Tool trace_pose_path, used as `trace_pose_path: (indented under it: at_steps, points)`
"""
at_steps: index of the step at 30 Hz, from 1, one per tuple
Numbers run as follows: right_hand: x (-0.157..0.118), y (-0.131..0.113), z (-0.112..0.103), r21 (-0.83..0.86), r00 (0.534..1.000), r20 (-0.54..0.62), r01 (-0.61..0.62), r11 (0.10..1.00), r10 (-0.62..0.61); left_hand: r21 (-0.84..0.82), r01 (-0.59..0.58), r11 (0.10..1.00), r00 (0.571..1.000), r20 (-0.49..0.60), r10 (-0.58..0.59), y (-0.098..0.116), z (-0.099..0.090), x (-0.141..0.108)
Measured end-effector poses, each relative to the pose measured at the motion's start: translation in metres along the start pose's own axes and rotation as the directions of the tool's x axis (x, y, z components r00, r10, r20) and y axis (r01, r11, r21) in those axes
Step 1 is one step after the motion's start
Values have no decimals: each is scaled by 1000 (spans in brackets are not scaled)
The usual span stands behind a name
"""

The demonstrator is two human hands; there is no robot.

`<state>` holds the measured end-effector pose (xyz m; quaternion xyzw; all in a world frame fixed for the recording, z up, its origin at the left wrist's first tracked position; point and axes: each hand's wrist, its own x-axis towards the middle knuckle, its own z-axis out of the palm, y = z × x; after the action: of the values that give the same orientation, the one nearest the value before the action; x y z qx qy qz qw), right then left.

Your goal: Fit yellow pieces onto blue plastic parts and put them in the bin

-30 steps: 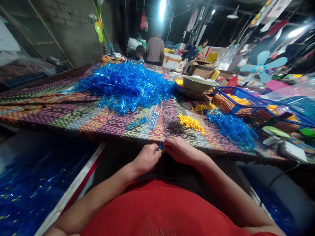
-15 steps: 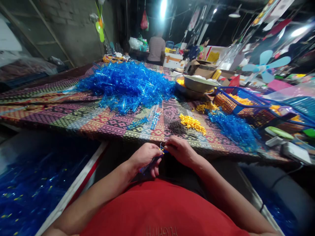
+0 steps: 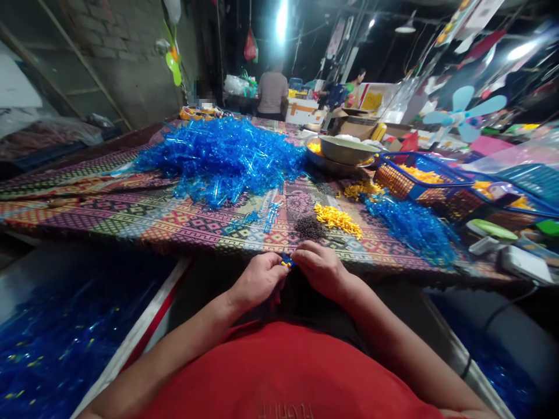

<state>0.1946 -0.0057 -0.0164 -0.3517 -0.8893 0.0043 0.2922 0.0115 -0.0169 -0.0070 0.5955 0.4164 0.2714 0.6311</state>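
Note:
Close together at the table's front edge, my two hands work on a small blue plastic piece with yellow bits (image 3: 286, 263). My left hand (image 3: 257, 280) pinches it between thumb and fingers. My right hand (image 3: 321, 265) has its fingertips closed at the piece's right side; most of the piece is hidden by my fingers. Just beyond my hands lie a small heap of dark beads (image 3: 309, 227) and a heap of yellow plastic pegs (image 3: 338, 220). A few clear blue plastic pieces (image 3: 272, 216) lie left of the beads.
A large pile of clear blue plastic parts (image 3: 227, 151) covers the table's middle. To the right are a smaller blue pile (image 3: 410, 230), metal bowls (image 3: 349, 150), blue baskets (image 3: 428, 177) and a fan (image 3: 465, 113). A bin of blue parts (image 3: 56, 337) stands lower left. People sit far back.
My hands have drawn closer around the piece, and the thin blue strand that stuck up between them no longer shows. The view has shifted slightly.

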Motion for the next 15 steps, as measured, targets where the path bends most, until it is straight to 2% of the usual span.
trace_pose_path:
  at_steps: [2,4,6,8,11,15]
  points:
    - [-2,1,1,-36,1000,1,4,999,-4,76,-52,996,999,-14,53,1,1,-1]
    - [-4,2,1,21,998,-56,-30,999,31,92,-56,994,998,-13,57,2,1,-1]
    - [-4,3,-1,130,986,-146,-67,989,86,32,-18,999,1000,0,18,2,1,-1]
    - [-5,2,-4,209,976,-182,-79,975,118,-41,20,999,1000,17,-20,1,2,0]
    - [-5,0,-8,249,984,-146,-67,966,106,-99,48,994,999,23,-46,1,3,1]
    - [-5,-2,-10,228,995,-85,-35,973,56,-76,49,996,999,20,-48,2,4,2]
